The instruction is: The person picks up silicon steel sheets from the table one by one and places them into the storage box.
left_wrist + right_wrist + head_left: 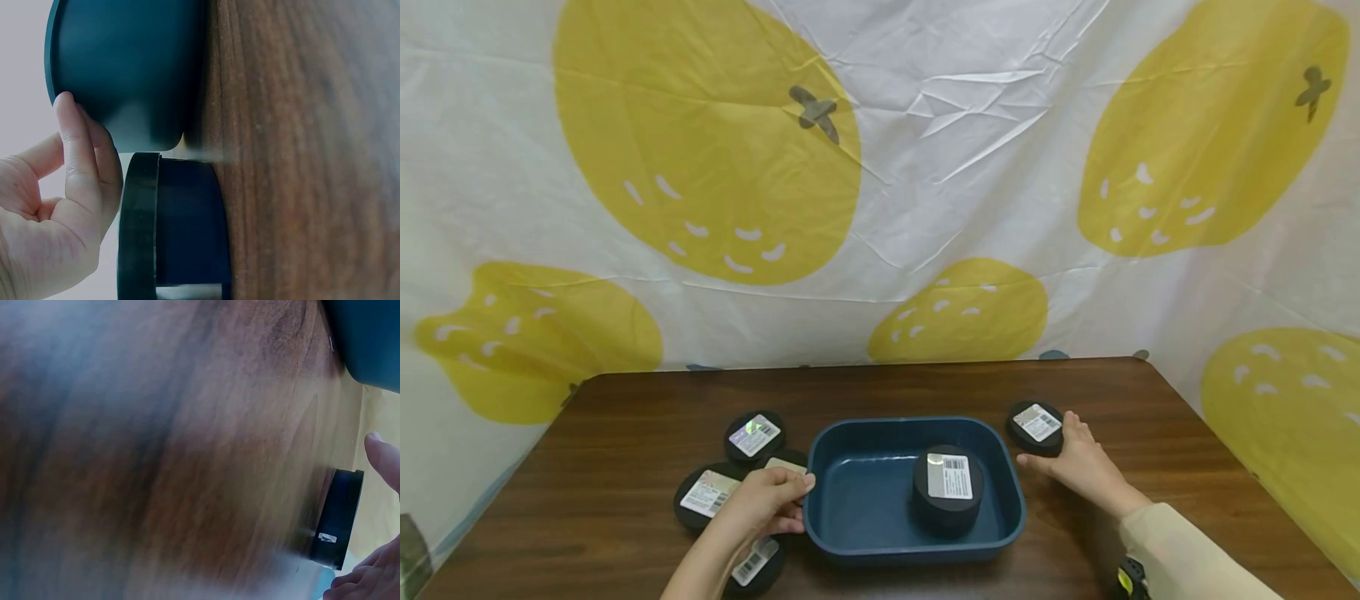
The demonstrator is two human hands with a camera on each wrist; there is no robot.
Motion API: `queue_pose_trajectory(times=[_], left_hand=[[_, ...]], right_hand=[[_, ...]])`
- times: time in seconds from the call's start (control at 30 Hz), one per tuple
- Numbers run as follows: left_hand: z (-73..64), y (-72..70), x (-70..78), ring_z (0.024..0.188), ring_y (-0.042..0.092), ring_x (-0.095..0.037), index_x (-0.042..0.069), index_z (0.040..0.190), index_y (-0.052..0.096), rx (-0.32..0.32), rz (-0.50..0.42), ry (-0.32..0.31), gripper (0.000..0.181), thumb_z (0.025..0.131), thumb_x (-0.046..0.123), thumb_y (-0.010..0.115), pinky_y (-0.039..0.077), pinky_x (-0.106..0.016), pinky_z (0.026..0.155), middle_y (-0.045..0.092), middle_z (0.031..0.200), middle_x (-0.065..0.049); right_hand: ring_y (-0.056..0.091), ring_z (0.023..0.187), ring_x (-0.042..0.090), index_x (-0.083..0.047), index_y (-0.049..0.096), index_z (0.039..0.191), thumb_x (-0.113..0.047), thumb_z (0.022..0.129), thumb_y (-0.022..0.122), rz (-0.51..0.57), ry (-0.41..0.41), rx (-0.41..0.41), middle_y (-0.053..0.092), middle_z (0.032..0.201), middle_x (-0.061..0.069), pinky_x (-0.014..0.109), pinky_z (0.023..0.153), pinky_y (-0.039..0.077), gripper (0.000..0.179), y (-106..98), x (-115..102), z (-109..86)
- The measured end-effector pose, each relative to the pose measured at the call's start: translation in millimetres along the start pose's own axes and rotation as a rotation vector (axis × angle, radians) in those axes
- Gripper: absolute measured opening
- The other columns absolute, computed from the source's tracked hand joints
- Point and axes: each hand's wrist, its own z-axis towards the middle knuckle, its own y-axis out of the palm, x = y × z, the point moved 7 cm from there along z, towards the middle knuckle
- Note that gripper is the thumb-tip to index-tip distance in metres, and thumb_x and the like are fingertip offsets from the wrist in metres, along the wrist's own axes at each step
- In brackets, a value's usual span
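A dark blue rectangular basin (865, 500) sits on the table, and my left hand (769, 502) pinches its left rim between thumb and fingers. In the left wrist view, fingertips lie against the wall of the basin (125, 69) near its edge. Inside the basin, toward the right, stands a black round container (948, 508) with a white label. Beyond the basin's right end lies another labelled black round container (1024, 440). My right hand (1086, 467) reaches beside it, thumb and fingers spread; the right wrist view shows this container (337, 519) between thumb and fingers, apparently ungripped.
Several black round containers lie left of the basin: one at the back (755, 437), one at the far left (703, 497), one in front (756, 567), partly behind my left hand. The brown wooden table (880, 392) ends at a lemon-print cloth (955, 208).
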Motion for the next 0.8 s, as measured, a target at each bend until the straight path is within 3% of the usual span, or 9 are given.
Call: queue_pose_trajectory(times=[0.23,0.8], left_hand=[[-1.0,-1.0,0.2,0.055,0.054,-0.01,-0.008,0.097,0.055,0.012,0.001,-0.001,0.023,0.092,0.015,0.057,0.052,-0.021,0.052,0.053,0.064,-0.003],[-2.1,-0.9,0.7,0.056,0.054,-0.009,-0.008,0.095,0.056,0.012,-0.005,-0.005,0.023,0.092,0.015,0.057,0.052,-0.021,0.053,0.053,0.065,-0.003]], right_hand=[[0.016,0.128,0.057,0.024,0.008,0.135,-0.051,0.074,0.07,0.005,0.032,-0.022,0.012,0.138,0.046,0.062,0.103,0.022,0.115,3.6,-2.6,3.9],[0.024,0.125,0.056,0.025,0.009,0.134,-0.041,0.076,0.072,0.022,0.049,0.017,0.016,0.138,0.045,0.06,0.102,0.027,0.108,7.6,2.0,15.7]])
